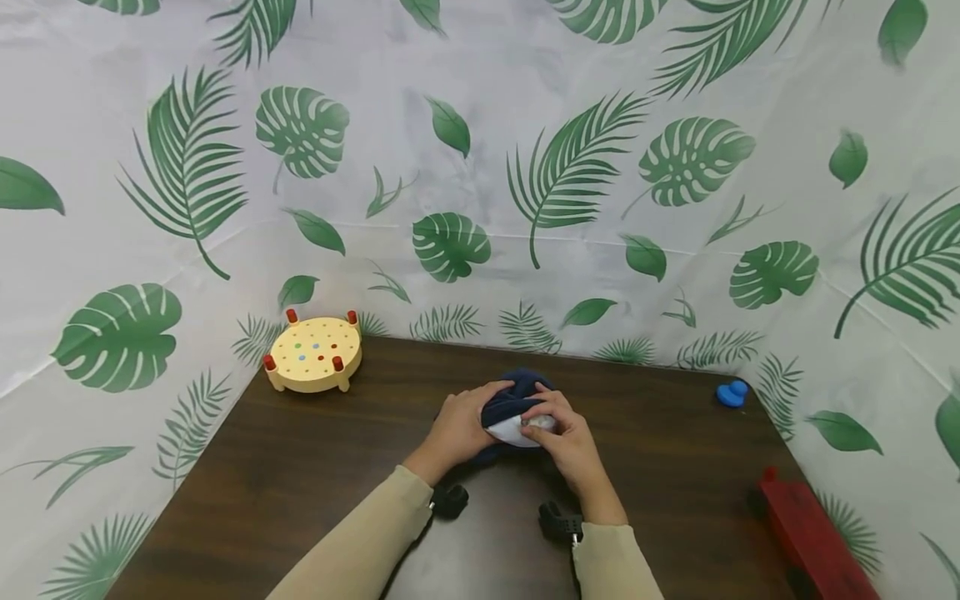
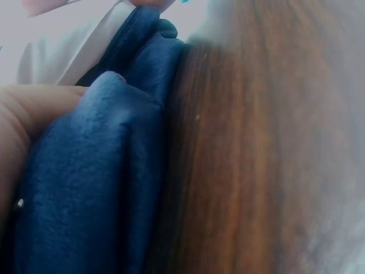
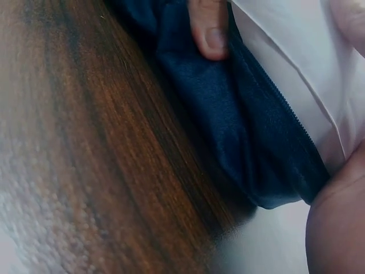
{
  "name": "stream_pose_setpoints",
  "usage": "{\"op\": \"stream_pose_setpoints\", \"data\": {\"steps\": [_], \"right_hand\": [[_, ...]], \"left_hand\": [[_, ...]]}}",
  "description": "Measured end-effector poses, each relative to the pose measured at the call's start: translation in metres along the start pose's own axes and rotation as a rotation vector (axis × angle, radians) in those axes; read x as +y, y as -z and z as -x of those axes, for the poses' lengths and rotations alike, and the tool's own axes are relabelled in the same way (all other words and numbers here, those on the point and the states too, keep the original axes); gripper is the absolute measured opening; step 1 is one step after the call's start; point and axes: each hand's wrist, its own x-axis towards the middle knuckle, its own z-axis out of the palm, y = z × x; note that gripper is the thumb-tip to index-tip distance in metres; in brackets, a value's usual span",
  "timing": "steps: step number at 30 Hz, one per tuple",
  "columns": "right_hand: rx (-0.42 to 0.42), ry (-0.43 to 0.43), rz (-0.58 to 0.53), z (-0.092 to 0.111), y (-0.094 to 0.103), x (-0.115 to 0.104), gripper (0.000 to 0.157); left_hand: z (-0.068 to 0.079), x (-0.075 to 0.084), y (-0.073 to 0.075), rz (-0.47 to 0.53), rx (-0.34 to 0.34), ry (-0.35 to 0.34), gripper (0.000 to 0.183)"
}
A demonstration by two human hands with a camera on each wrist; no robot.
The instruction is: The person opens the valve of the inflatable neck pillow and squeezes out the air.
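A navy blue cloth cover (image 1: 513, 400) with a zipped edge lies bunched on the table, and a white lining or filling (image 1: 517, 431) shows through its opening. My left hand (image 1: 459, 423) grips the cover from the left; in the left wrist view a digit (image 2: 40, 111) presses into the blue cloth (image 2: 97, 165). On the other side, my right hand (image 1: 572, 440) pinches the white part, thumb and forefinger close together. The right wrist view shows zip teeth along the navy edge (image 3: 274, 125), beside the white fabric (image 3: 296, 68). Part of the cover is hidden under both hands.
At the back left stands a yellow round pegboard (image 1: 315, 354) with red corner pegs. A small blue knob-shaped object (image 1: 732, 393) is at the back right. Along the right edge sits a red toy-like vehicle (image 1: 813, 537), partly out of view. A leaf-patterned sheet (image 1: 480, 283) hangs behind the table.
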Motion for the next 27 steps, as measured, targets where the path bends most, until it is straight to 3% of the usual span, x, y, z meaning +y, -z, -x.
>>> {"op": "stream_pose_setpoints", "data": {"steps": [11, 27], "right_hand": [[-0.03, 0.065, -0.031, -0.0012, 0.0015, -0.0047, 0.022], [-0.036, 0.015, -0.028, 0.0021, -0.0005, -0.0033, 0.014]], "left_hand": [[-0.0034, 0.003, 0.0019, -0.014, 0.019, -0.009, 0.076], [0.0021, 0.0023, -0.0019, 0.014, 0.046, -0.006, 0.069]]}}
